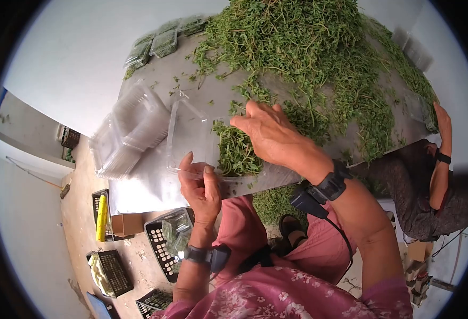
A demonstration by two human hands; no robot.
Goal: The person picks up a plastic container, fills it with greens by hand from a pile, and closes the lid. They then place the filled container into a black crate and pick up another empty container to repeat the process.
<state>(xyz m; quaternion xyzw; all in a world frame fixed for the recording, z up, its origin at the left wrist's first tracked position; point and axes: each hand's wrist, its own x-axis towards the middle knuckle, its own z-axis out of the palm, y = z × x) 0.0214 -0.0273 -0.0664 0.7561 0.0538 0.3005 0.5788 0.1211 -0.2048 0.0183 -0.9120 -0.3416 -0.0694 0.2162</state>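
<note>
A clear plastic clamshell container [237, 179] lies at the near edge of the table, its base filled with leafy green stems [236, 151] and its lid [173, 125] folded out to the left. My left hand [199, 189] has its thumb and fingers closed on the container's near left corner. Over the far right side of the base, my right hand [271, 133] bends its fingers down onto the greens; its fingertips are partly hidden. A large heap of the same greens [298, 42] covers the back and right of the table.
Stacked clear containers [130, 130] stand left of the lid. Filled, closed boxes [164, 43] sit at the far left of the table [149, 199]. Black crates [157, 247] are on the floor at left. At the right edge, another person's hand [443, 119] is by a container.
</note>
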